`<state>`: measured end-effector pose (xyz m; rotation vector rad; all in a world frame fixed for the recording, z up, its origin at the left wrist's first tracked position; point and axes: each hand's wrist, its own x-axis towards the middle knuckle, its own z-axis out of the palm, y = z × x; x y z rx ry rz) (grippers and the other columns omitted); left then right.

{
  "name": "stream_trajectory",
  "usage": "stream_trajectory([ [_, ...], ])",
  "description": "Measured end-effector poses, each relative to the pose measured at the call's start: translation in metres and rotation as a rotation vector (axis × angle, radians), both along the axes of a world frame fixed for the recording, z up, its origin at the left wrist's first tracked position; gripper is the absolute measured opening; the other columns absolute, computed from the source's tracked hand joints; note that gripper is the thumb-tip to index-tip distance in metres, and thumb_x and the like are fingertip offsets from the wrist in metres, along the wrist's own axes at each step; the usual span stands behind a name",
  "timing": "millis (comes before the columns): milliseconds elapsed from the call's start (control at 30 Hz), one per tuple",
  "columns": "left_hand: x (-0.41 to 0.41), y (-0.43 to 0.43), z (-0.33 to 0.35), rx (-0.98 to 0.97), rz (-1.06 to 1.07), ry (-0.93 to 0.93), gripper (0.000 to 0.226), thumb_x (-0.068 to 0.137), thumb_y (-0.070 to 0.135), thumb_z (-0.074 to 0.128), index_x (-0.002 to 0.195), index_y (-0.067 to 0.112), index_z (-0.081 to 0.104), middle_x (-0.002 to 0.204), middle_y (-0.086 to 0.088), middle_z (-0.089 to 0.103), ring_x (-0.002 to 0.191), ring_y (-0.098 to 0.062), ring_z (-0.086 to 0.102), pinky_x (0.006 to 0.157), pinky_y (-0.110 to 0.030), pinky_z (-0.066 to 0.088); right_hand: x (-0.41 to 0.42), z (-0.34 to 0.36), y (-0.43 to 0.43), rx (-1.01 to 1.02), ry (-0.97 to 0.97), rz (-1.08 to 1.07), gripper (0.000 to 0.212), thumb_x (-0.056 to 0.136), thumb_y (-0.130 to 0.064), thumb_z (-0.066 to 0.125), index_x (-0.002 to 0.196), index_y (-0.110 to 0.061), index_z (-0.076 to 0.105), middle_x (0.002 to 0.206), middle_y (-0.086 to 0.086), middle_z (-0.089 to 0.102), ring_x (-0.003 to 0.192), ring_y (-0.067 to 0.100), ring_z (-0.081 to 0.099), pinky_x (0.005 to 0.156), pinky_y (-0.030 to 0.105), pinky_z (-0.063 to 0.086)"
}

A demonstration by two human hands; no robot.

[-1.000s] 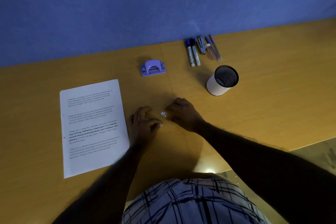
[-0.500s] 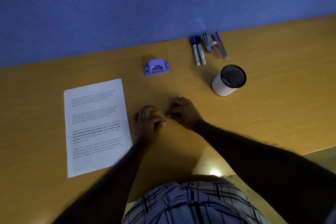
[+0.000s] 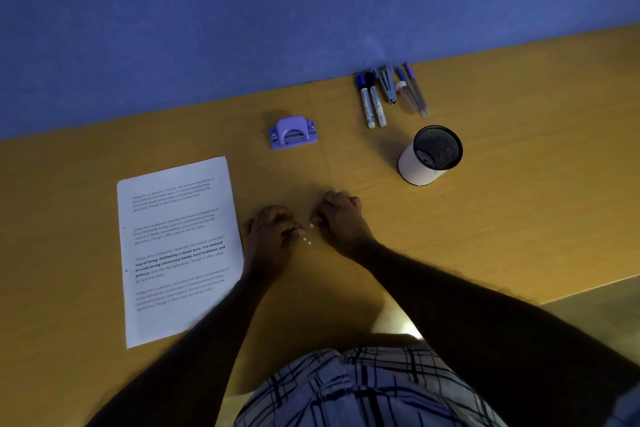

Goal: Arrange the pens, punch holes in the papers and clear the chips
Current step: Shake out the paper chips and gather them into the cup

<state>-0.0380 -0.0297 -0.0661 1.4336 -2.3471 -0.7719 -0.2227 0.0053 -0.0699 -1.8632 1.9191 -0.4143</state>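
Several tiny white paper chips [image 3: 307,239] lie in a short line on the yellow desk [image 3: 519,218]. My left hand [image 3: 268,230] rests on the desk just left of them, fingers curled, fingertips beside the chips. My right hand [image 3: 341,218] sits just right of them, fingers curled under, thumb tip next to the topmost chip. I see nothing held in either hand. A stack of printed papers [image 3: 176,246] lies to the left. The purple hole punch [image 3: 292,133] stands farther back. Several pens [image 3: 388,94] lie side by side against the blue wall.
A white cup with a black mesh rim [image 3: 431,156] stands upright at the right, below the pens. The blue wall [image 3: 311,10] bounds the desk at the back. The desk's front edge runs at the lower right, with floor [image 3: 595,308] beyond.
My hands, which had closed together over the chips, have drawn slightly apart. The chips show again, now spread in a short line instead of a small cluster.
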Motion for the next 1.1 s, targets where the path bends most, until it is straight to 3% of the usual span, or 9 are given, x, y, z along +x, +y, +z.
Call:
stream_trajectory([
  [133, -0.002, -0.006, 0.007, 0.048, 0.034, 0.089, 0.022, 0.083, 0.029, 0.059, 0.087, 0.015, 0.075, 0.108, -0.002, 0.062, 0.099, -0.016, 0.058, 0.088, -0.034, 0.042, -0.003, 0.009, -0.003, 0.089, -0.088, -0.044, 0.016, 0.095, -0.024, 0.052, 0.1, -0.015, 0.064, 0.112, 0.005, 0.056, 0.107, 0.021, 0.05, 0.094, 0.039, 0.033],
  [233, -0.011, -0.007, 0.014, 0.068, 0.071, 0.221, 0.016, 0.087, 0.021, 0.061, 0.087, 0.012, 0.074, 0.099, -0.001, 0.066, 0.088, -0.009, 0.06, 0.082, -0.027, 0.047, -0.014, 0.024, -0.007, 0.173, -0.38, -0.189, 0.015, 0.096, -0.016, 0.053, 0.097, -0.008, 0.065, 0.1, 0.002, 0.058, 0.094, 0.017, 0.054, 0.084, 0.032, 0.04],
  [333, -0.026, -0.009, 0.027, 0.288, 0.205, 0.38, 0.011, 0.09, 0.021, 0.065, 0.083, 0.027, 0.072, 0.076, 0.013, 0.071, 0.071, 0.003, 0.063, 0.071, -0.02, 0.05, -0.021, 0.041, -0.009, 0.276, -0.697, -0.382, 0.023, 0.098, -0.019, 0.054, 0.087, -0.003, 0.066, 0.083, 0.006, 0.059, 0.076, 0.016, 0.053, 0.071, 0.035, 0.042],
  [433, -0.051, -0.013, 0.043, 0.519, 0.261, 0.593, 0.021, 0.09, 0.018, 0.065, 0.075, 0.028, 0.075, 0.071, 0.005, 0.075, 0.067, -0.006, 0.069, 0.065, -0.023, 0.056, -0.024, 0.056, -0.005, 0.293, -1.03, -0.494, 0.022, 0.099, -0.015, 0.053, 0.091, -0.003, 0.068, 0.077, 0.006, 0.064, 0.065, 0.011, 0.058, 0.062, 0.027, 0.045],
  [567, -0.086, -0.022, 0.065, 0.604, 0.24, 0.708, 0.017, 0.089, 0.014, 0.067, 0.079, 0.025, 0.075, 0.073, 0.001, 0.076, 0.068, -0.007, 0.071, 0.06, -0.017, 0.054, -0.041, 0.075, 0.0, 0.228, -1.287, -0.578, 0.02, 0.1, -0.009, 0.05, 0.095, 0.002, 0.066, 0.081, 0.01, 0.066, 0.067, 0.011, 0.062, 0.06, 0.021, 0.049],
  [767, -0.147, -0.032, 0.085, 0.589, 0.088, 0.692, 0.015, 0.087, 0.012, 0.069, 0.081, 0.024, 0.074, 0.073, -0.001, 0.076, 0.072, -0.015, 0.074, 0.065, -0.024, 0.059, -0.099, 0.11, 0.007, 0.052, -1.071, -0.596, 0.019, 0.098, -0.006, 0.053, 0.084, -0.004, 0.066, 0.074, 0.009, 0.064, 0.064, 0.014, 0.061, 0.06, 0.021, 0.054],
  [867, -0.191, -0.036, 0.094, 0.547, -0.006, 0.606, 0.007, 0.086, 0.012, 0.07, 0.09, 0.008, 0.075, 0.073, -0.001, 0.075, 0.072, -0.015, 0.074, 0.066, -0.028, 0.06, -0.137, 0.122, 0.012, -0.029, -0.936, -0.645, 0.019, 0.095, -0.004, 0.057, 0.08, -0.006, 0.067, 0.072, 0.01, 0.066, 0.065, 0.019, 0.063, 0.063, 0.025, 0.057],
  [1000, -0.237, -0.047, 0.112, 0.331, -0.184, 0.435, 0.02, 0.086, 0.017, 0.071, 0.099, 0.002, 0.074, 0.088, -0.008, 0.076, 0.077, -0.013, 0.071, 0.067, -0.018, 0.057, -0.179, 0.128, 0.011, -0.064, -0.61, -0.669, 0.011, 0.092, -0.007, 0.063, 0.085, -0.006, 0.072, 0.075, 0.009, 0.07, 0.067, 0.018, 0.065, 0.066, 0.033, 0.054],
  [1100, -0.256, -0.059, 0.118, 0.285, -0.278, 0.304, 0.021, 0.089, 0.014, 0.066, 0.104, 0.001, 0.073, 0.097, -0.013, 0.075, 0.088, -0.021, 0.071, 0.079, -0.034, 0.06, -0.2, 0.131, 0.005, -0.033, -0.396, -0.568, 0.012, 0.091, -0.007, 0.062, 0.089, -0.006, 0.075, 0.083, 0.011, 0.073, 0.076, 0.023, 0.07, 0.07, 0.04, 0.057],
])
